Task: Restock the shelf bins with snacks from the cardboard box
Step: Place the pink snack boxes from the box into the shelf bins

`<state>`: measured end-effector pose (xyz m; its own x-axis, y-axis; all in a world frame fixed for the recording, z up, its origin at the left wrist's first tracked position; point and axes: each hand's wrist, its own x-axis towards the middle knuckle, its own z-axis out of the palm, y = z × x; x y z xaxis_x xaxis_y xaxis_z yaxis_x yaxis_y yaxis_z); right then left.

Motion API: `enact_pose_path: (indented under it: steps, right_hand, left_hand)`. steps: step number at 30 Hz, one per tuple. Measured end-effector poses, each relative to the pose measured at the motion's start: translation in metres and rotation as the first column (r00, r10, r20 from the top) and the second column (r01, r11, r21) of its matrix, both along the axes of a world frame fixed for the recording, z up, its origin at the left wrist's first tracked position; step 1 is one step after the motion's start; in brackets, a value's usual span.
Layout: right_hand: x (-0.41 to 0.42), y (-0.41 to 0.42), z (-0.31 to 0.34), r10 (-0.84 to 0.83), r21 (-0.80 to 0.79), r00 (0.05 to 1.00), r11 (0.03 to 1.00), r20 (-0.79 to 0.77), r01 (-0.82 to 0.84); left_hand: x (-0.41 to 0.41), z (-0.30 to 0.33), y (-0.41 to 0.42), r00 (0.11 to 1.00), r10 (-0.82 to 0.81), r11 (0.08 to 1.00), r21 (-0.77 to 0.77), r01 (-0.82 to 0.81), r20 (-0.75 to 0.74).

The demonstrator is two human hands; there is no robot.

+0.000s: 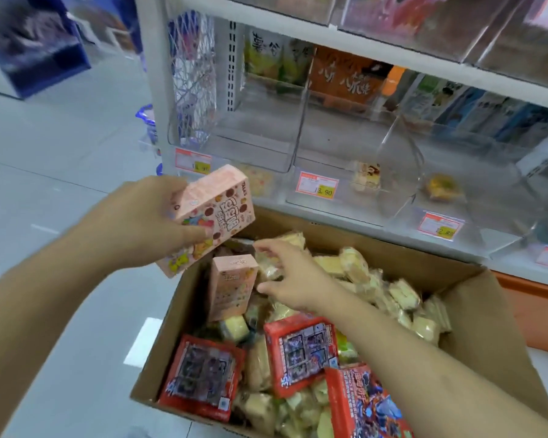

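My left hand (159, 219) grips a pink biscuit box (215, 213), lifted above the far left corner of the open cardboard box (475, 298). My right hand (293, 276) reaches into the carton, fingers spread over small wrapped yellowish snacks (355, 267), right beside a second pink box (231, 287) standing upright inside. Whether it grasps anything is not visible. Three red boxes (301, 355) lie near the carton's front. Clear shelf bins (260, 134) stand behind the carton, mostly bare.
Price tags (318, 184) hang on the bin fronts. Green and orange packages (339, 74) stand at the back of the shelf. A lower bin row holds a few wrapped snacks (443, 186). Grey floor (60, 172) lies to the left, and an orange base strip (535, 295) runs along the right.
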<state>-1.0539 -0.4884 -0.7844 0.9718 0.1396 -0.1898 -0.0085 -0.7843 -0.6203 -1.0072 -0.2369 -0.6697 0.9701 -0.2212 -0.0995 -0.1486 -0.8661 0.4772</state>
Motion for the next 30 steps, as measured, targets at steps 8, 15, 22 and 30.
enact_pose_path:
  steps: [8,15,22,30]
  right_hand:
    - [0.055,0.06,-0.058,0.209,-0.366,0.978,0.91,-0.006,-0.196]
    - [0.022,0.025,0.004,0.056,-0.132,0.998,0.99,0.032,-0.051]
    - [-0.046,-0.064,0.107,-0.181,0.218,0.979,0.964,0.098,0.156]
    - [-0.104,-0.114,0.134,-0.374,0.781,0.909,0.617,0.182,0.098]
  left_hand:
    - [0.02,-0.009,0.017,0.997,0.046,0.998,-0.039,-0.048,-0.06]
    - [0.025,-0.005,0.012,0.997,0.049,0.976,-0.21,-0.062,-0.063]
    - [0.006,0.004,-0.014,0.993,0.042,0.915,-0.396,-0.081,-0.107]
    - [-0.039,0.005,-0.07,0.912,-0.016,0.831,-0.512,-0.216,-0.41]
